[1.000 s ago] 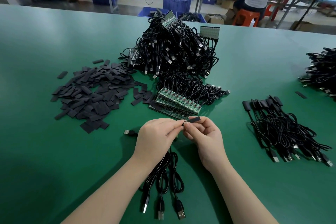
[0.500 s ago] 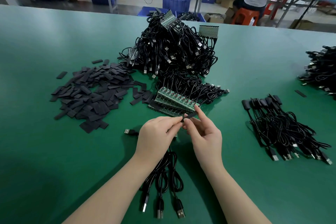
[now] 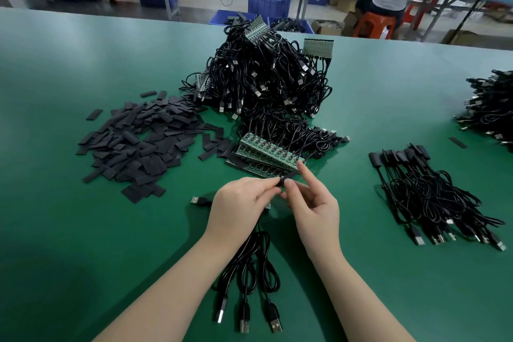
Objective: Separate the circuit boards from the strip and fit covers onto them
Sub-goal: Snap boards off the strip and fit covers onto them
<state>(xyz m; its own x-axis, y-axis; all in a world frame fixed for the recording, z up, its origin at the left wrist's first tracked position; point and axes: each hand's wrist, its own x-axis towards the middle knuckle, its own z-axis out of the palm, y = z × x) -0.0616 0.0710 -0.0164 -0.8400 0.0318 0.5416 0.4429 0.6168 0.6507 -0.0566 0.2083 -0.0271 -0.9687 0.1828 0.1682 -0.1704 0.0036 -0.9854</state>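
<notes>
At the near centre of the green worktop (image 3: 83, 230), the left hand (image 3: 238, 203) and right hand (image 3: 313, 208) pinch one black cover (image 3: 290, 176); a small finished bundle (image 3: 433, 197) lies right, a large uncovered heap (image 3: 263, 83) far behind.

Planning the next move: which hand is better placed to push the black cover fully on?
Right, probably. The right hand pinches the black cover at its end, free to slide it. The left hand grips the piece with the cables hanging below.

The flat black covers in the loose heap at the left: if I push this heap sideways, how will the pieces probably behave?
The black covers look thin and flat, so they probably slide and scatter rather than roll. They lie overlapped, so upper pieces may slip off. They seem light.
</notes>
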